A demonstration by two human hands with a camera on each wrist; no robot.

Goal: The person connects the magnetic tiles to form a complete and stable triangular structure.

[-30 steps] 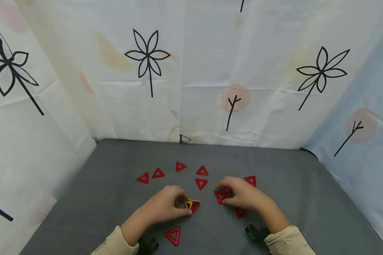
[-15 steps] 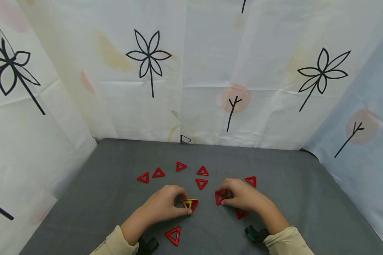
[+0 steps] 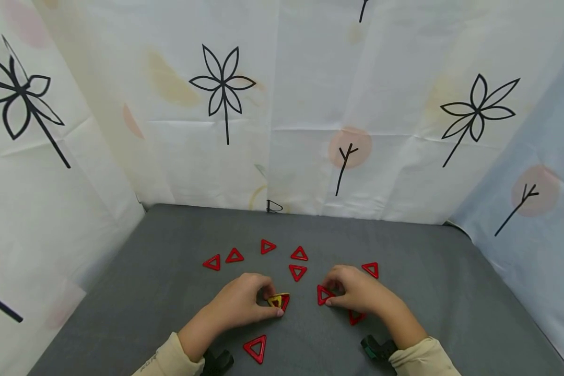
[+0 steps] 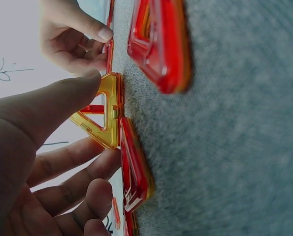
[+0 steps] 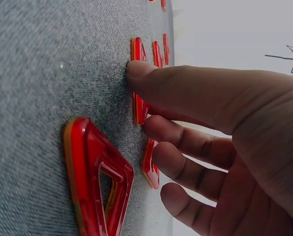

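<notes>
My left hand [image 3: 242, 300] pinches a yellow triangular magnetic tile [image 4: 112, 132] between thumb and fingers. The yellow tile stands tilted up off the cloth, with a red triangle [image 3: 286, 302] against it; how they join cannot be told. To the right, my right hand [image 3: 359, 289] holds a flat red triangular tile [image 3: 320, 295] at its edge, thumb on the near side. Another red triangle [image 3: 355, 317] lies partly hidden under the right wrist. A larger-looking red triangle [image 3: 261, 349] lies near me, below the left hand.
Several red triangles lie scattered farther back on the grey cloth [image 3: 192, 224], such as a far-left one [image 3: 216, 262], a middle one [image 3: 298, 279] and a right one [image 3: 375, 269]. A patterned white curtain [image 3: 301, 172] encloses the table's back and sides.
The yellow and red tiles in my left hand have shifted slightly left. My right hand has drawn its red tile a little toward me. The head view has shifted slightly.
</notes>
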